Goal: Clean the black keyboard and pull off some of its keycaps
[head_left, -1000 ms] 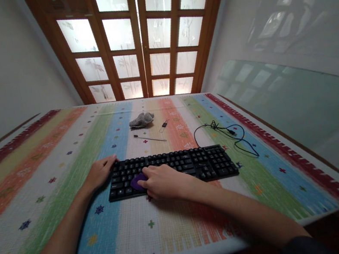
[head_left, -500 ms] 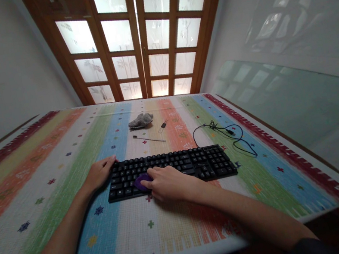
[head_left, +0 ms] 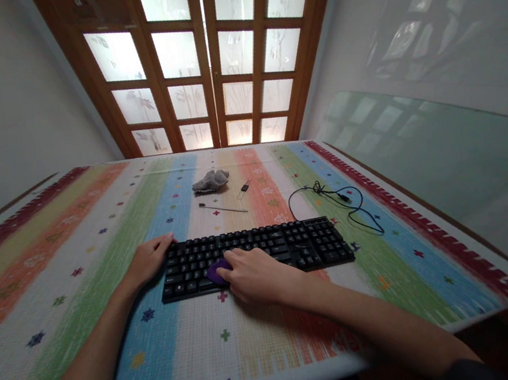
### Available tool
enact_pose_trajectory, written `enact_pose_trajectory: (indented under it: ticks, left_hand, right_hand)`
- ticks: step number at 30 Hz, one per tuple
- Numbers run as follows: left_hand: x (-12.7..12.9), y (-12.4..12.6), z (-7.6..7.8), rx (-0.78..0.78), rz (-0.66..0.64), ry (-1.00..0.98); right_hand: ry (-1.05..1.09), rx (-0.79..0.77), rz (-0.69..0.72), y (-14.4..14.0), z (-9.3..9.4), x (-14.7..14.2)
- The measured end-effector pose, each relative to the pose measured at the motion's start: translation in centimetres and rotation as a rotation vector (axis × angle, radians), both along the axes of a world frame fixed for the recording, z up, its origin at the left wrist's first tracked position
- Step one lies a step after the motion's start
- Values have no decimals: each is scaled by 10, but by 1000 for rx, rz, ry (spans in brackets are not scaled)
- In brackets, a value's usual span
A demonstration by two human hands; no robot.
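Keyboard (head_left: pixel 255 253) lengthwise left-to-right, left hand (head_left: pixel 148 259) flat at its end, right hand (head_left: pixel 253 273) pinching purple blob (head_left: pixel 216 272).

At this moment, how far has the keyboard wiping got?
Done: I cannot tell which keys are already wiped; none look different. In hand: the right hand presses a purple pad onto the lower left keys of the keyboard, while the left hand steadies its left end. Left: the right-side keys and number pad lie beyond the pad. The gray cloth and thin stick lie untouched behind.
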State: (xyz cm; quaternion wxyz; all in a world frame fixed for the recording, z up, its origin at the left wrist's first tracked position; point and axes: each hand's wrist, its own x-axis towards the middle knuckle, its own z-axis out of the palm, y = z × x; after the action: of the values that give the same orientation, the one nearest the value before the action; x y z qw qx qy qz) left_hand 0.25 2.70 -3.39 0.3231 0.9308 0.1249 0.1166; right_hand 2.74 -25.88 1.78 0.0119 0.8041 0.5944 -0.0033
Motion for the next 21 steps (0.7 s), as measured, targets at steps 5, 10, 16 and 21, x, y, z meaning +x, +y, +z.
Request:
enact_pose_trajectory:
  ticks: [5, 10, 16, 21]
  left_hand:
    - [0, -2, 2, 4, 4, 16]
    - [-1, -2, 3, 16, 10, 24]
    - [-1, -2, 3, 15, 0, 14]
    - [-1, -2, 3, 11, 5, 29]
  right_hand:
    - [7, -3, -23, -5, -3, 4]
    - [7, -31, -11, -10, 2, 7]
    - [0, -56, -35, -10, 5, 7]
    - [4, -43, -66, -10, 2, 7]
